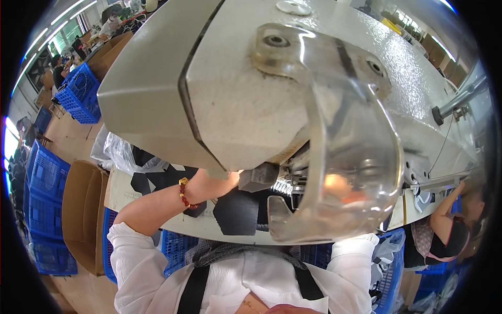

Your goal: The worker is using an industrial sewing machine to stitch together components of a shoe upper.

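A large cream-grey sewing machine head (246,99) fills the middle of the view, with a clear plastic guard (361,136) curving down from it. My left hand (212,184), a beaded bracelet at its wrist, reaches under the machine's left side; its fingers are hidden behind the housing. Through the guard, my right hand (337,187) shows only as a distorted patch beside the needle area, so its fingers cannot be read. A black flat piece of material (236,213) lies on the pale table just below my left hand, by the needle area.
More black cut pieces (163,179) and a clear plastic bag (117,152) lie on the table's left. A cardboard box (83,214) and blue crates (48,193) stand at the left. Another person (444,230) works at the right.
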`<state>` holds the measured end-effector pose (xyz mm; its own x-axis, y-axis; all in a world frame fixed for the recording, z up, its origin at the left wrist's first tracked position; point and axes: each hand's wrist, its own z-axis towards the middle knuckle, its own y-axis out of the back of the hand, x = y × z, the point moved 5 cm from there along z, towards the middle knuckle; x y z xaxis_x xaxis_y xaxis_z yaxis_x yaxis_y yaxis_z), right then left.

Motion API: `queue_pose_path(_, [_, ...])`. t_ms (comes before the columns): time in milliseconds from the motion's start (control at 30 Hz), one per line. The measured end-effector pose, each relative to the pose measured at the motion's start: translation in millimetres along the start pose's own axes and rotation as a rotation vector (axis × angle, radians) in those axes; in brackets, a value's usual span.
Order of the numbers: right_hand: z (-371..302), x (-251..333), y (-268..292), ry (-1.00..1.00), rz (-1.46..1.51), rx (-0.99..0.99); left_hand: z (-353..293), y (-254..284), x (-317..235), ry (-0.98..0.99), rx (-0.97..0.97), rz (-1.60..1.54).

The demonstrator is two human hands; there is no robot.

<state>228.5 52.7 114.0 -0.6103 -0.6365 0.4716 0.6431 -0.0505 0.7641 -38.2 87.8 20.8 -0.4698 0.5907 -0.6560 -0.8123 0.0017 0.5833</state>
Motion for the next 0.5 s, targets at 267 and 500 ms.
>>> queue_pose_path(267, [23.6,-8.7,-1.0,0.002,-0.029,0.030,13.0,19.2,-53.9,-0.195,-0.024,0.265])
queue_pose_path(500, [59.6,-33.2,-11.6,-0.039,-0.043,0.079,27.4,14.4,-54.2,-0.241,0.023,0.200])
